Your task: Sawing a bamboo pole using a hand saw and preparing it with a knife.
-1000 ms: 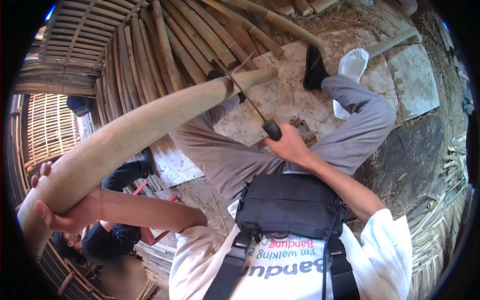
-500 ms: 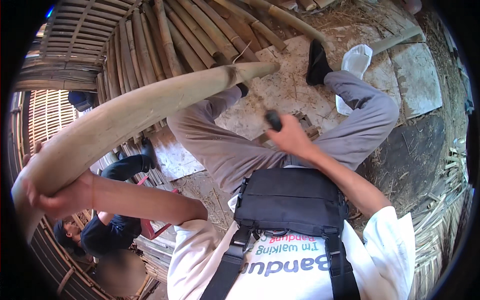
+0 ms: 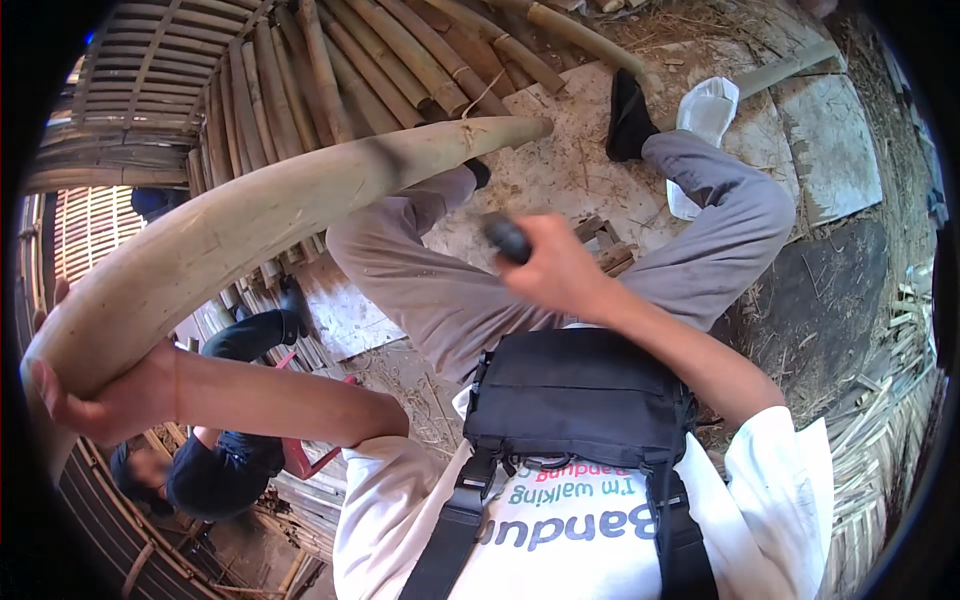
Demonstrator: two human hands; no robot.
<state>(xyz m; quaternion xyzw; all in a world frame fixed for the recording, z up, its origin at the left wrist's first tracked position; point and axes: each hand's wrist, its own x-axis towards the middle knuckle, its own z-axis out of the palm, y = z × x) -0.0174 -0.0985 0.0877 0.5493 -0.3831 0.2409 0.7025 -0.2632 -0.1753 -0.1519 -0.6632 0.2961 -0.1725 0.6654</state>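
My left hand (image 3: 100, 400) grips the thick near end of a long pale bamboo pole (image 3: 270, 215), which slants up and right to its narrow tip over my left knee. My right hand (image 3: 560, 275) is blurred above my lap and closed on the black handle (image 3: 507, 238) of a cutting tool. The blade is hidden in this view. I sit with both knees bent in grey trousers, and a black chest bag (image 3: 580, 395) hangs over my white shirt.
Several bamboo poles (image 3: 330, 60) lie stacked at the top left. A white sandal (image 3: 705, 115) sits beside my black shoe (image 3: 628, 105). Another person in dark clothes (image 3: 215, 460) crouches at lower left. A woven bamboo panel (image 3: 85, 230) stands at the left, and bamboo strips (image 3: 880, 400) lie at the right.
My right hand has drawn the black-handled tool back from the pole toward my body, and its blade is no longer visible. The pole's near end has swung slightly lower left.
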